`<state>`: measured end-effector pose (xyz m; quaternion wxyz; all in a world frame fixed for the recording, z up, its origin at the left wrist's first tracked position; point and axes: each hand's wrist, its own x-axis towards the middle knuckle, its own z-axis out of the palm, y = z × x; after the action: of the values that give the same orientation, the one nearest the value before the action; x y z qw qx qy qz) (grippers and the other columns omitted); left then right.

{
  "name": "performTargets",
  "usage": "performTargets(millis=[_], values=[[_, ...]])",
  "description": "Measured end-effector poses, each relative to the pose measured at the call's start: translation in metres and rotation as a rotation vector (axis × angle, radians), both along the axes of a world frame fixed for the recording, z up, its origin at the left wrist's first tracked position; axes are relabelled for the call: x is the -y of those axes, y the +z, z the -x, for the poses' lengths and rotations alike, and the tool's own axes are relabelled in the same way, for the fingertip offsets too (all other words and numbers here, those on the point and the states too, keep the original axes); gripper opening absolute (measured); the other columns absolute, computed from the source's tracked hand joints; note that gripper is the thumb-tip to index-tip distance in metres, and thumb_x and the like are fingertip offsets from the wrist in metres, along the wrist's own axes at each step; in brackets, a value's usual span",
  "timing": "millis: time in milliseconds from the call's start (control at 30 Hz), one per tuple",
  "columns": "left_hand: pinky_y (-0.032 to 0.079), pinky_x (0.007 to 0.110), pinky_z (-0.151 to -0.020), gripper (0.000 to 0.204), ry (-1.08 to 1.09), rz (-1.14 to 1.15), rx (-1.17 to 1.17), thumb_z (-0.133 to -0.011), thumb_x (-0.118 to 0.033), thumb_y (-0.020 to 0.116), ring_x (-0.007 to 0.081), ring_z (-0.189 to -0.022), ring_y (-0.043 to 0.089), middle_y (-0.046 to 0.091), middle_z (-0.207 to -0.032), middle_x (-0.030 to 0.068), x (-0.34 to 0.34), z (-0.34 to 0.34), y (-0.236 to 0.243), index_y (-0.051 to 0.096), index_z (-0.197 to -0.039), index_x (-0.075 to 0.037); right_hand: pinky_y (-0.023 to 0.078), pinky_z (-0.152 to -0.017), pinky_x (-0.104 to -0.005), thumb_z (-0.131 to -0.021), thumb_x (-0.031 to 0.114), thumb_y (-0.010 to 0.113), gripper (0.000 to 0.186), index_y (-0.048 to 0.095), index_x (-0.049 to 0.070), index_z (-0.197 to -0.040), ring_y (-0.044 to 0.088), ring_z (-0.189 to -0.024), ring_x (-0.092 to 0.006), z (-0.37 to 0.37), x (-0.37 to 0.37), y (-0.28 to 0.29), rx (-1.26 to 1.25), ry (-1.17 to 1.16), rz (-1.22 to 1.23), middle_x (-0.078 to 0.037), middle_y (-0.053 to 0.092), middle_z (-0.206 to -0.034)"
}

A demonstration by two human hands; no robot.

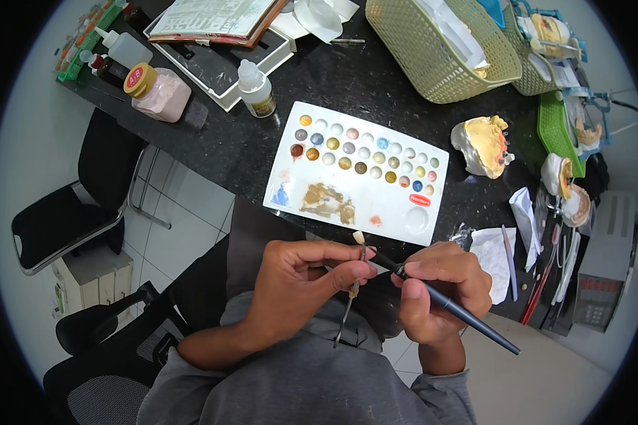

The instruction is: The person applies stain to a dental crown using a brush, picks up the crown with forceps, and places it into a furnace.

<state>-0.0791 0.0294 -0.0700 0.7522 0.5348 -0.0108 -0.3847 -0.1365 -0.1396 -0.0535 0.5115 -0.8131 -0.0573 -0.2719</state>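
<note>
My left hand pinches a thin metal holder between thumb and fingers. At its upper end sits a small cream-coloured tooth crown. Opposite it, my right hand grips a dark-handled brush like a pen, its tip end pointing toward the left fingertips. Whether the bristles touch anything is hidden by the fingers. Just beyond both hands lies a white mixing palette, with rows of wells in many colours and brown, blue and pink smears on its flat part.
Right of the palette stands a yellow-and-white dental cast, near a crumpled tissue and several slim tools. A woven basket is at the back. Toward the left are a dropper bottle, a pink powder jar and a black chair.
</note>
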Motion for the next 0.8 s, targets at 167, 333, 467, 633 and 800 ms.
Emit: performTargets(millis=[167,333,467,633,800], values=[[0.055,0.023,-0.074,0.019,0.015,0.014,0.002,-0.086,-0.004,0.068,0.0125,-0.083,0.066,0.069,-0.1,0.0147,0.0,0.0,-0.001,0.067,-0.102,0.007,0.05,-0.052,-0.0241,-0.075,0.003,0.067,0.011,0.061,-0.003,-0.082,0.063,-0.057,-0.0169,0.001,0.0,0.004,-0.055,-0.03,-0.054,-0.013,0.064,-0.069],[0.056,0.031,-0.082,0.015,0.031,0.017,0.049,-0.085,0.005,0.065,0.0228,-0.089,0.069,0.068,-0.097,0.0205,-0.006,0.001,-0.001,0.064,-0.099,0.011,0.051,-0.06,-0.0239,-0.084,0.005,0.065,0.021,0.059,-0.005,-0.101,0.062,-0.067,-0.0166,0.002,-0.003,0.01,-0.025,-0.086,-0.249,-0.016,0.062,-0.085],[0.057,0.032,-0.082,0.012,0.086,0.039,0.064,-0.084,0.008,0.065,0.0251,-0.089,0.069,0.067,-0.098,0.0227,-0.014,0.001,-0.008,0.064,-0.095,0.011,0.051,-0.061,-0.0232,-0.089,0.009,0.065,0.022,0.059,-0.004,-0.105,0.061,-0.071,-0.0163,-0.02,0.006,0.028,-0.046,-0.013,-0.212,-0.016,0.059,-0.091],[0.057,0.024,-0.074,0.013,0.124,0.066,0.0,-0.084,0.003,0.067,0.0141,-0.084,0.067,0.07,-0.097,0.0163,-0.016,-0.008,-0.009,0.069,-0.096,0.006,0.054,-0.07,-0.0276,-0.092,0.01,0.06,0.02,0.057,-0.007,-0.102,0.065,-0.077,-0.017,-0.044,0.005,0.038,-0.095,-0.044,-0.297,-0.013,0.06,-0.09],[0.058,0.024,-0.074,0.013,0.116,0.114,-0.014,-0.084,0.002,0.068,0.0144,-0.083,0.068,0.07,-0.095,0.0161,-0.016,-0.011,-0.013,0.069,-0.096,0.006,0.054,-0.074,-0.0268,-0.092,0.008,0.059,0.018,0.056,-0.006,-0.103,0.066,-0.082,-0.0156,-0.055,0.001,0.043,-0.161,-0.063,-0.345,-0.012,0.061,-0.094]])
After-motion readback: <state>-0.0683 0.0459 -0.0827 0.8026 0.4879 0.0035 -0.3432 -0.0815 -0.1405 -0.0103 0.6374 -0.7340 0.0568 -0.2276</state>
